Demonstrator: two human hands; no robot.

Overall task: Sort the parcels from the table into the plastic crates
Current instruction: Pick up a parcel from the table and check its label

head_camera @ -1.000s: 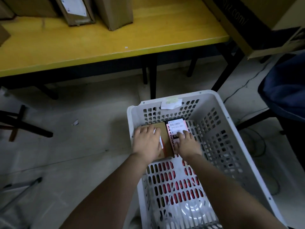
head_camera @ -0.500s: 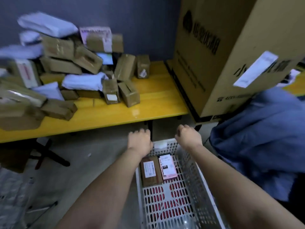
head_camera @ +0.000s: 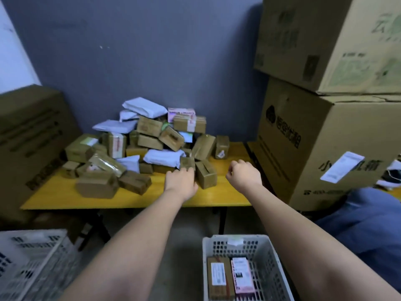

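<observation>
1. Head view: the left hand [head_camera: 180, 181] reaches the front of the parcel pile [head_camera: 143, 146] on the yellow table [head_camera: 217, 198], fingertips touching a small brown box [head_camera: 187, 163] just beyond them; whether they grip it cannot be told.
2. The right hand [head_camera: 243, 173], loosely curled, holds nothing and hovers over bare tabletop right of an upright box [head_camera: 206, 173].
3. The white crate [head_camera: 256, 255], holding two parcels, stands on the floor below, nearer the person.

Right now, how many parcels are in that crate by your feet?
2: a brown parcel on the left, a pink parcel beside it, in the white crate. Its near end is out of view.
</observation>
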